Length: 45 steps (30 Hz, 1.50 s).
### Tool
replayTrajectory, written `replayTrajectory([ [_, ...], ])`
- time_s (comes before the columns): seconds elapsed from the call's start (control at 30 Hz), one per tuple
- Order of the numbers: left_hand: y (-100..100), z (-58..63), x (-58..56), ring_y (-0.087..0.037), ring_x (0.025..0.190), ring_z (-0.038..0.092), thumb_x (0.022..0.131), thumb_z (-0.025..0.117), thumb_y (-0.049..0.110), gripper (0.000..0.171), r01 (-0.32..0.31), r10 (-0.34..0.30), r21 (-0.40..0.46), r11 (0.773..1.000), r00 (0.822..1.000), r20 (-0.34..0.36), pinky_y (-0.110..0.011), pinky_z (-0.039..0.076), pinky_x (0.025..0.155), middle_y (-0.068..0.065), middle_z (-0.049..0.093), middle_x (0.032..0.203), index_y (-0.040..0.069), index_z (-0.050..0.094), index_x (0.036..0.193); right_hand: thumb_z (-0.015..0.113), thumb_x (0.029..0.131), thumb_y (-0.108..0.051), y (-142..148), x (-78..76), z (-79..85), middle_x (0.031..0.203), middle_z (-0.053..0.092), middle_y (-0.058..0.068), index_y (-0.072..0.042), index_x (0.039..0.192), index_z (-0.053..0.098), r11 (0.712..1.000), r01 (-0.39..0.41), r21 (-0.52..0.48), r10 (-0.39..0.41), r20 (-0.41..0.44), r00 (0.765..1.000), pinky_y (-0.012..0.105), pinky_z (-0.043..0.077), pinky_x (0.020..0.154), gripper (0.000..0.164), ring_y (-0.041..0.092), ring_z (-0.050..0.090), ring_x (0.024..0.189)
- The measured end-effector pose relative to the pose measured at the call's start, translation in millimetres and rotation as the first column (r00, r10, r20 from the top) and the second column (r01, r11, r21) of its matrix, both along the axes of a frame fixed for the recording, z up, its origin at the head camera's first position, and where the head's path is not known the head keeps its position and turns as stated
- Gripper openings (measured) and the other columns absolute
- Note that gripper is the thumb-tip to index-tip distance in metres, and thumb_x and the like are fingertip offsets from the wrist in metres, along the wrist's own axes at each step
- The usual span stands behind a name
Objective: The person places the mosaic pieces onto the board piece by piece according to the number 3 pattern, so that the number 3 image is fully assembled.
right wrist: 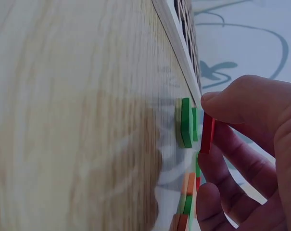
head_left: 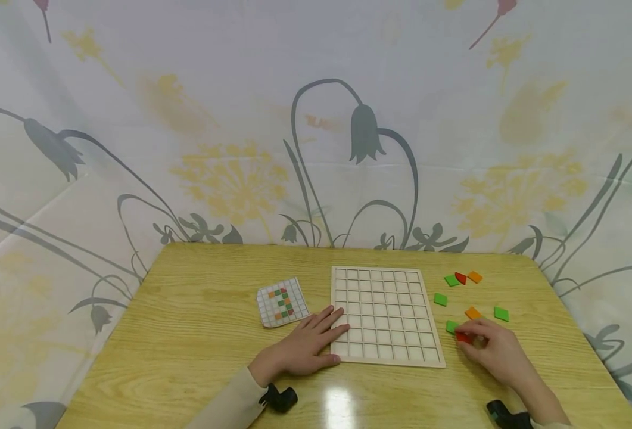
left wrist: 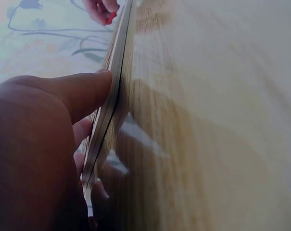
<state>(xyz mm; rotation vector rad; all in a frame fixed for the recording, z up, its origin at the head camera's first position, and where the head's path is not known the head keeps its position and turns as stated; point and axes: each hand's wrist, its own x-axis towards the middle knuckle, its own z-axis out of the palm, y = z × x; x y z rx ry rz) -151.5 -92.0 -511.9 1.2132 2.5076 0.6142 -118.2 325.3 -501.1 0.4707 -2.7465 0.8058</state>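
My left hand (head_left: pixel 309 344) lies with straight fingers across the left edge of a pale wooden grid board (head_left: pixel 382 316), the thumb at its lower left corner. In the right wrist view, a red tile (right wrist: pixel 208 134) is pinched between the thumb and fingers of my right hand (head_left: pixel 491 347), raised off the table. Close by the fingertips lies a green tile (head_left: pixel 451 326). The board's square cells hold no tiles. Left of the board is a paper card (head_left: pixel 282 302) printed with a grid and a pattern of green, orange and red squares.
Right of the board lie more loose tiles: an orange tile (head_left: pixel 473 313), a green tile (head_left: pixel 501 313), another green tile (head_left: pixel 441 300), and a red rounded piece (head_left: pixel 460 278) beside a green and an orange one. A flower-patterned cloth (head_left: pixel 240 119) hangs behind the wooden table (head_left: pixel 187 357).
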Motion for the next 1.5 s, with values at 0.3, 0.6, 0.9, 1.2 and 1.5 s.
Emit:
replayTrajectory([
  [0.3, -0.3, -1.8, -0.2, -0.021, 0.152, -0.005, 0.105, 0.045, 0.044, 0.064, -0.001, 0.001, -0.002, 1.000, 1.000, -0.002, -0.055, 0.013, 0.118, -0.003, 0.002, 0.168, 0.022, 0.022, 0.161, 0.085, 0.076, -0.005, -13.4, -15.4, 2.8, 0.093, 0.066, -0.005, -0.010, 0.099, 0.077, 1.000, -0.004, -0.002, 0.004, -0.005, 1.000, 0.025, 0.047, 0.058, 0.024, 0.005, 0.057, 0.074],
  [0.6, 0.1, -3.1, -0.2, -0.019, 0.152, -0.006, 0.105, 0.045, 0.044, 0.064, -0.006, 0.006, 0.002, 1.000, 1.000, 0.017, -0.055, 0.012, 0.118, -0.002, 0.001, 0.168, 0.023, 0.021, 0.161, 0.081, 0.081, -0.004, -30.0, -37.2, 7.6, 0.095, 0.065, -0.002, -0.005, 0.103, 0.077, 0.999, -0.019, -0.026, 0.020, 0.028, 0.999, 0.027, 0.050, 0.062, 0.022, 0.014, 0.061, 0.079],
  [0.9, 0.8, -1.1, 0.1, -0.021, 0.152, -0.003, 0.105, 0.046, 0.044, 0.064, -0.008, 0.008, 0.001, 1.000, 1.000, 0.005, -0.055, 0.013, 0.118, -0.002, 0.002, 0.168, 0.023, 0.022, 0.160, 0.078, 0.084, -0.004, -44.6, -58.3, 8.8, 0.100, 0.067, 0.003, -0.004, 0.106, 0.076, 0.997, -0.020, -0.068, 0.023, 0.047, 0.999, 0.028, 0.050, 0.065, 0.022, 0.020, 0.061, 0.083],
  [1.2, 0.6, 0.7, 0.0, -0.021, 0.152, -0.004, 0.104, 0.047, 0.044, 0.065, -0.014, 0.014, -0.001, 1.000, 1.000, 0.002, -0.055, 0.013, 0.118, -0.002, 0.003, 0.168, 0.022, 0.023, 0.160, 0.077, 0.085, -0.005, -60.3, -79.3, 5.4, 0.102, 0.067, 0.008, -0.001, 0.107, 0.075, 0.996, -0.027, -0.082, 0.031, 0.057, 0.998, 0.029, 0.052, 0.065, 0.022, 0.021, 0.062, 0.083],
  [1.5, 0.6, -0.5, 0.1, -0.023, 0.153, -0.002, 0.105, 0.047, 0.043, 0.064, -0.005, 0.005, 0.009, 1.000, 1.000, 0.000, -0.055, 0.015, 0.117, -0.004, 0.004, 0.168, 0.021, 0.023, 0.160, 0.077, 0.086, -0.007, -74.6, -97.9, 1.4, 0.096, 0.066, 0.004, -0.003, 0.106, 0.076, 0.995, -0.048, -0.087, 0.055, 0.074, 0.996, 0.033, 0.053, 0.069, 0.020, 0.020, 0.062, 0.081],
])
